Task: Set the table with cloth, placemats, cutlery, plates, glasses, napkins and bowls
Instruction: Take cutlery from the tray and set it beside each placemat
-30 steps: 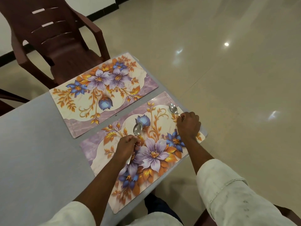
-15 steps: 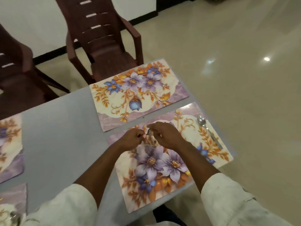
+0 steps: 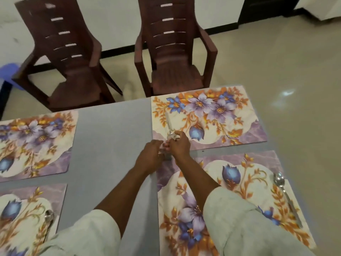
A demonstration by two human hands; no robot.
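A grey cloth [image 3: 110, 145] covers the table, with several floral placemats on it. My left hand [image 3: 150, 154] and my right hand [image 3: 180, 145] meet over the near-left corner of the far right placemat [image 3: 212, 115]. Both are closed on a metal spoon [image 3: 170, 135], whose shiny bowl shows just above my right fingers. A blurred pale streak runs up from it across the mat. On the near right placemat [image 3: 249, 182] a spoon [image 3: 280, 182] lies along the right side. The near left placemat [image 3: 22, 209] also carries a spoon [image 3: 48, 218]. The far left placemat [image 3: 36, 141] is bare.
Two brown plastic armchairs stand beyond the table's far edge, one [image 3: 171, 58] behind the far right mat and one [image 3: 70, 58] further left. A blue stool [image 3: 9, 71] shows at the left border. Glossy tiled floor lies to the right of the table.
My right hand let go of the spoon on the near right mat and joined my left hand. Both hands then moved forward with the other spoon to the far right mat.
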